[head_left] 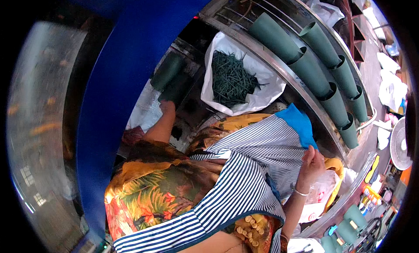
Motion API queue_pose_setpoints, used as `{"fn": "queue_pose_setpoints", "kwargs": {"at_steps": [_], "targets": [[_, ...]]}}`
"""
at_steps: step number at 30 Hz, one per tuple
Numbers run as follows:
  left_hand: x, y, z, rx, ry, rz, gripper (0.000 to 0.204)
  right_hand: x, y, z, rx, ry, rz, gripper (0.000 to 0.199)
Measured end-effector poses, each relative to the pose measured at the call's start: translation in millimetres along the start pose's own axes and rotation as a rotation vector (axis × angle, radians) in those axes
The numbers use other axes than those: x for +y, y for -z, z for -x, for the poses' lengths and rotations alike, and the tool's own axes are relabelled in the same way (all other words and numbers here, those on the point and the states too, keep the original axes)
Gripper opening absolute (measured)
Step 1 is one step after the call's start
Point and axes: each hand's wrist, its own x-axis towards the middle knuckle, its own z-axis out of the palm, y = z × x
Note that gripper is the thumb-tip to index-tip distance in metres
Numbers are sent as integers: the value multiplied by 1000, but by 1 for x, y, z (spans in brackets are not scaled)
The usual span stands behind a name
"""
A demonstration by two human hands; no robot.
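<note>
Right hand (313,161) has a narrow grip: thumb and fingers pinch the edge of a blue cloth panel (297,124) on the striped apron (244,196), below and to the right of the white sack (268,84). Left hand (167,106) is left of the sack, at the near end of a dark green tube (176,89); it is too dim to tell whether that grip is closed on it. Another tube (168,70) lies just beyond, also left of the sack, which holds a heap of thin green strips (231,76). Right of the sack, more tubes (312,71) lie end to end on a metal rack (262,50). For good handling, the pinch should probably be light and near the edge, with the cloth clear of the sack's mouth; the left grip would best go round the tube's side, sparing its rim.
</note>
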Motion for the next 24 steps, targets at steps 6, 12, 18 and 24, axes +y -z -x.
{"fn": "queue_pose_setpoints", "kwargs": {"at_steps": [6,12,18,24], "targets": [[-18,-9,1,13,-254,-521,42,-51,4,-20,42,264,107,26],[-5,-17,46,18,-53,-46,41,-55,15,-21,-27,405,109,24],[-24,3,67,-103,294,1161,41,-57,6,-27,-50,552,9,19],[-108,101,19,-332,445,1345,48,-85,-19,-30,-145,778,-157,28]]}}
